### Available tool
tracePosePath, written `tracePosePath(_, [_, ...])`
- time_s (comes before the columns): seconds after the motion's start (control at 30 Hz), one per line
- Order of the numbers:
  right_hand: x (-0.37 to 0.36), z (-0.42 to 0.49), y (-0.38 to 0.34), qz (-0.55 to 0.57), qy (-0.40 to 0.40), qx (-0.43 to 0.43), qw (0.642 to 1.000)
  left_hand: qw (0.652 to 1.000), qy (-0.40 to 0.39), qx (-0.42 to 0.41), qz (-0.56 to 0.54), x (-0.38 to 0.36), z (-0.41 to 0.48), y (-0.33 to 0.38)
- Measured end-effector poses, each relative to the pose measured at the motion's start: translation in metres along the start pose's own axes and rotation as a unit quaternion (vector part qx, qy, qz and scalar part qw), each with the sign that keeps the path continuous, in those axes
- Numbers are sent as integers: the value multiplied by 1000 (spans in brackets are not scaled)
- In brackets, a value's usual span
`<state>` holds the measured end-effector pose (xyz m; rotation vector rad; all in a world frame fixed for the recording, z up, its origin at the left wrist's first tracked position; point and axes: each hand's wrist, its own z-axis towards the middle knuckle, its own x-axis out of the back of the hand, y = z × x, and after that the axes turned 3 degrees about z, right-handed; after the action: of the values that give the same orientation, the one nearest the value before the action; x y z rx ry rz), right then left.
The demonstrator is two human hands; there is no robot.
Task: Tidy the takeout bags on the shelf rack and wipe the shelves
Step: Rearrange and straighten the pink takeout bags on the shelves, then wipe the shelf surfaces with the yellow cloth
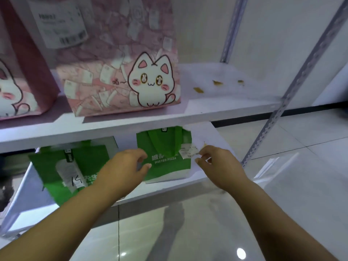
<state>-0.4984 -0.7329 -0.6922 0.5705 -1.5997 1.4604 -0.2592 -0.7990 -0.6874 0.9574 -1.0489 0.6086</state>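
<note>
The left hand (124,166) is half open, fingers curved and thumb apart, holding nothing just in front of the green bag (165,147). The right hand (218,162) has loosely curled fingertips at the end of the receipt (189,150), and I cannot tell whether they pinch it. The bag stands on the lower shelf (205,174); pulling it by that slip would likely tear the slip off, and wiping the upper shelf (226,108) could drop its scraps (217,82) onto the bag.

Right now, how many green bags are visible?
2, on the lower shelf: left green bag beside the left hand, right green bag between that and the right hand. More may be hidden.
</note>
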Motion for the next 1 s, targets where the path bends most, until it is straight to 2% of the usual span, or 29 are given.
tracePosePath(0.37, [192, -40, -132, -56, 14, 1, 998, 998, -32, -35, 40, 214, -3, 85])
tracePosePath(0.67, [363, -71, -233, -90, 76, 22, 993, 993, -2, -102, 59, 388, 3, 172])
tracePosePath(0.83, [427, -73, -256, -93, 125, 24, 987, 988, 32, -137, 67, 445, 18, 205])
tracePosePath(1.0, [466, -60, -252, -91, 158, 38, 983, 984, 72, -152, 48, 469, 40, 233])
